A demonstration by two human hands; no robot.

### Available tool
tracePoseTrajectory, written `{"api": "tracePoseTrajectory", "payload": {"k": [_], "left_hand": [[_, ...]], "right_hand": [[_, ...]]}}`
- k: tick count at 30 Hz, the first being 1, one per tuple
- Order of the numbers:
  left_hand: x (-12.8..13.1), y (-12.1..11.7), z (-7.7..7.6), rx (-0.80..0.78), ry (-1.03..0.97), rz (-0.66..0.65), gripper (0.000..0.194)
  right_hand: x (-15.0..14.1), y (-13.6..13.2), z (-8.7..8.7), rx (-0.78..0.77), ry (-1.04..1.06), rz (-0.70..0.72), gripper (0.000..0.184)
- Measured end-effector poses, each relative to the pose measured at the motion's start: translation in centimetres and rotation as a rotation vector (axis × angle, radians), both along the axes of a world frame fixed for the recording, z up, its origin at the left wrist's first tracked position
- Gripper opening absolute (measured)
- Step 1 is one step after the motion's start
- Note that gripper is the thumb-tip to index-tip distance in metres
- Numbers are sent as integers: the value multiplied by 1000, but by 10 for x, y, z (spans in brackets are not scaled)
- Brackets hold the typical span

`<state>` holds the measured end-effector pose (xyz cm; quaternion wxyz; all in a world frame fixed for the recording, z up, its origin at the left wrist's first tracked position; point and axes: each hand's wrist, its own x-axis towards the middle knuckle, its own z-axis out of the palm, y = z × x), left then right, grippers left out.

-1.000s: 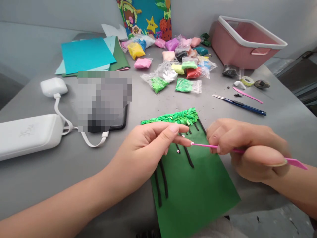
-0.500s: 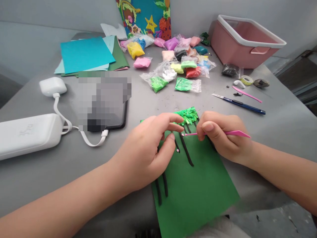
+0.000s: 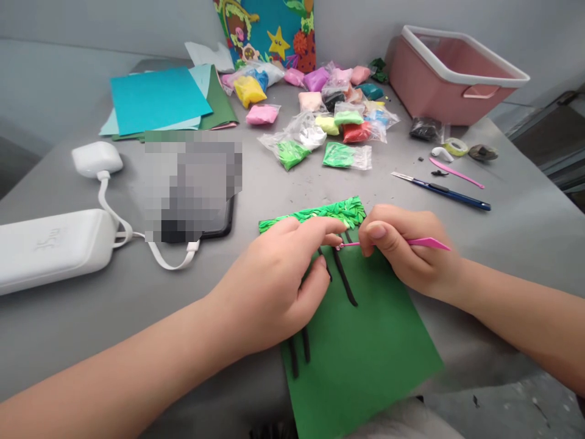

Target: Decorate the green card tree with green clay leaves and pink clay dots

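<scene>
My right hand point(image 3: 406, 250) is closed around a pink clay modelling tool point(image 3: 427, 243). The tool's thin tip meets a tiny white-pink dot at the upper end of a black clay strip point(image 3: 345, 277). My left hand point(image 3: 287, 274) lies over the left part of the green sheet point(image 3: 365, 360), fingers stretched and thumb apart, fingertips beside the tool tip. Whether those fingertips touch the dot I cannot tell. Bright green clay leaves point(image 3: 345, 211) cover the sheet's far edge. More black strips point(image 3: 293, 356) run down its left side, partly hidden by my left hand.
Behind the sheet lie several bags of coloured clay point(image 3: 338, 155). To the right are a blue craft knife point(image 3: 450, 194), blade out, another pink tool point(image 3: 457, 173) and a pink bin point(image 3: 452, 91). A white power bank point(image 3: 55, 250) cabled to a phone point(image 3: 219, 225) occupies the left.
My right hand turned and moved left, bringing the tool tip from my left fingertip down to the black strip. My left hand's fingers spread and lowered over the sheet.
</scene>
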<state>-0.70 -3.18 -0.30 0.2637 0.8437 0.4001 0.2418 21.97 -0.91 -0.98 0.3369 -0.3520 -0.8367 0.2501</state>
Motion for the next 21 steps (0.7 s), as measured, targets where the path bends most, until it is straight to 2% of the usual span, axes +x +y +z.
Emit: {"api": "tracePoseTrajectory", "payload": {"k": [21], "left_hand": [[1,3,-1,61,74,-61,36]], "right_hand": [[-1,1,1,-17,-29,23,46]]}}
